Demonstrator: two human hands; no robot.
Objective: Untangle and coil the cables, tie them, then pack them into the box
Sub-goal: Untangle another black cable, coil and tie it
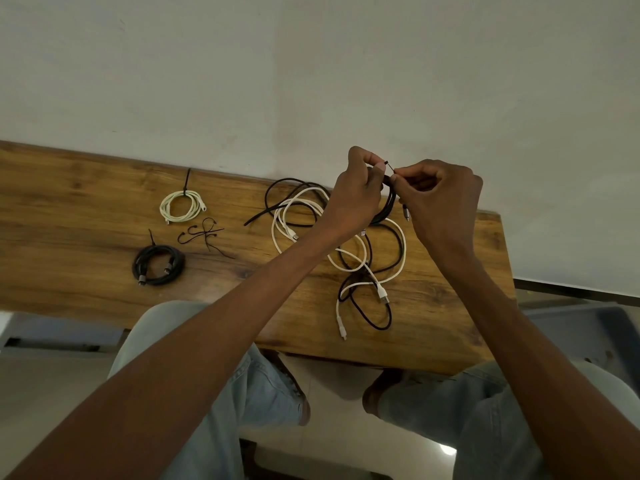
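On the wooden desk (86, 188), a tangle of black and white cables (349, 251) sprawls toward the right edge, with a tied black coil (158, 265) and tied white coil (181, 205) toward the left. Above the far edge, the left hand (356, 195) grips a black cable bundle (387, 202) hanging between both hands, while the right hand (440, 199) pinches its cable tie (390, 167) at the fingertips.

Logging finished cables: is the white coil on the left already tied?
Tied. A black tie crosses the white coil at its far side, tail sticking out, and its loops lie bunched on the table.
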